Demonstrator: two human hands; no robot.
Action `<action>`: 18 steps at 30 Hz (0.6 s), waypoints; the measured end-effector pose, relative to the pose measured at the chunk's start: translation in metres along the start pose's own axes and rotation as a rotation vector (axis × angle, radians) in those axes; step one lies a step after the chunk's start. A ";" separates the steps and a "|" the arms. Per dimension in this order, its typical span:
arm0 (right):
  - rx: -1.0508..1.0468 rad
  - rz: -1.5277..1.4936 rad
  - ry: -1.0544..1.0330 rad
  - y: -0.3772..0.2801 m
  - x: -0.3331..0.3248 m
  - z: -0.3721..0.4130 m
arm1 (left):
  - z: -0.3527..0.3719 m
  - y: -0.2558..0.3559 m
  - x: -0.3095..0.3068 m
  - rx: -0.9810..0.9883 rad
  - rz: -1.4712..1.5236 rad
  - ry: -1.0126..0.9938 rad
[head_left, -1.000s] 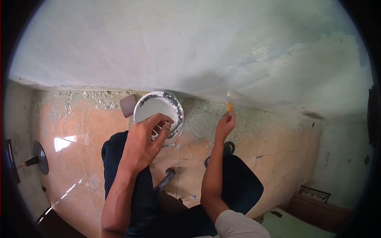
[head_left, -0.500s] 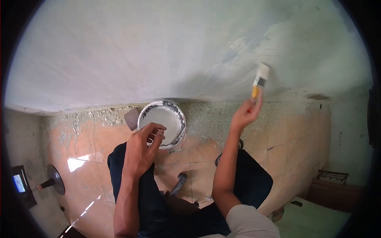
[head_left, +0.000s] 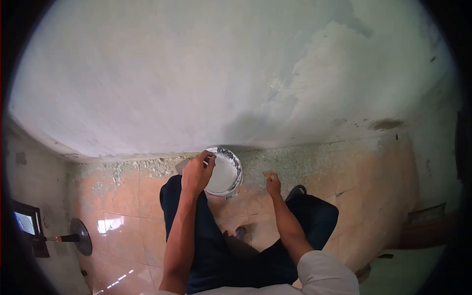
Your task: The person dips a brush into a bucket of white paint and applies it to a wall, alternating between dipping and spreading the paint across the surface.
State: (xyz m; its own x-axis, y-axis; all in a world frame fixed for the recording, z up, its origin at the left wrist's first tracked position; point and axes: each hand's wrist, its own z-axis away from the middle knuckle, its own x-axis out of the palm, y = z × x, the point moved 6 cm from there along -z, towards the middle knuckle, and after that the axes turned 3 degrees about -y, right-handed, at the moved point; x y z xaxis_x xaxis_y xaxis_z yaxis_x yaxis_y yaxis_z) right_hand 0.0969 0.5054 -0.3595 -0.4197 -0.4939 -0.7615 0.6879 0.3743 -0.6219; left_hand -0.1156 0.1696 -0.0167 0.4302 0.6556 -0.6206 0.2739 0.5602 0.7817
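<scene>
A round white bucket (head_left: 223, 174) of pale paint, its rim splattered with dark patches, stands on the floor against the wall. Over its left edge is my left hand (head_left: 197, 172), fingers curled together; whether it grips the rim or something small cannot be made out. To the right of the bucket my right hand (head_left: 274, 186) is closed on the brush (head_left: 268, 175), whose yellow handle shows; its bristles are hard to make out. The wall (head_left: 172, 88) in front has pale, uneven paint and a wetter-looking patch at the right.
A brown block (head_left: 182, 166) lies behind my left hand, beside the bucket. Orange tiles (head_left: 130, 196) with paint spatter cover the floor. At the far left is a round dark object (head_left: 81, 237) on a stick. Dark furniture (head_left: 425, 228) stands at the right.
My right hand has come down from the wall with the brush, to the floor area right of the bucket. The view has shifted, showing more wall. My left hand stays by the bucket.
</scene>
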 end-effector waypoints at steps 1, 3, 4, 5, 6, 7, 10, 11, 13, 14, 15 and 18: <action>0.007 -0.030 -0.024 0.001 -0.007 0.021 | 0.003 -0.002 -0.002 0.007 -0.043 0.028; 0.009 -0.079 -0.042 0.003 -0.014 0.051 | 0.013 -0.005 -0.006 0.012 -0.115 0.053; 0.112 -0.235 -0.098 0.010 -0.010 0.060 | 0.020 -0.005 -0.007 0.027 -0.130 0.060; 0.214 -0.393 -0.155 0.015 -0.001 0.069 | 0.027 -0.004 -0.009 0.050 -0.214 0.085; 0.208 -0.417 -0.145 0.003 -0.004 0.076 | 0.033 -0.005 -0.010 0.077 -0.297 0.109; 0.186 -0.460 -0.162 -0.013 -0.013 0.078 | 0.039 -0.005 -0.012 0.099 -0.324 0.116; 0.004 -0.584 -0.096 -0.054 -0.044 0.071 | 0.059 -0.003 -0.016 0.114 -0.409 0.092; -0.050 -0.630 -0.036 -0.077 -0.067 0.076 | 0.066 0.000 -0.019 0.146 -0.390 0.105; -0.181 -0.606 0.114 -0.114 -0.113 0.070 | 0.074 0.000 -0.020 0.165 -0.391 0.107; -0.256 -0.539 0.204 -0.127 -0.128 0.060 | 0.077 0.000 -0.024 0.162 -0.382 0.117; -0.298 -0.537 0.237 -0.150 -0.155 0.063 | 0.082 0.003 -0.027 0.155 -0.397 0.127; -0.386 -0.527 0.298 -0.211 -0.243 0.082 | 0.089 0.002 -0.029 0.162 -0.414 0.119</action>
State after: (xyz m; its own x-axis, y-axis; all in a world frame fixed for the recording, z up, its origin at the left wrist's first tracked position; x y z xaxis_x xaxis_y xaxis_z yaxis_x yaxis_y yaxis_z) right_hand 0.1027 0.4819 -0.0285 -0.8200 -0.4709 -0.3253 0.1137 0.4230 -0.8990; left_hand -0.0510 0.1061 0.0081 0.1570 0.4519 -0.8781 0.5372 0.7070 0.4599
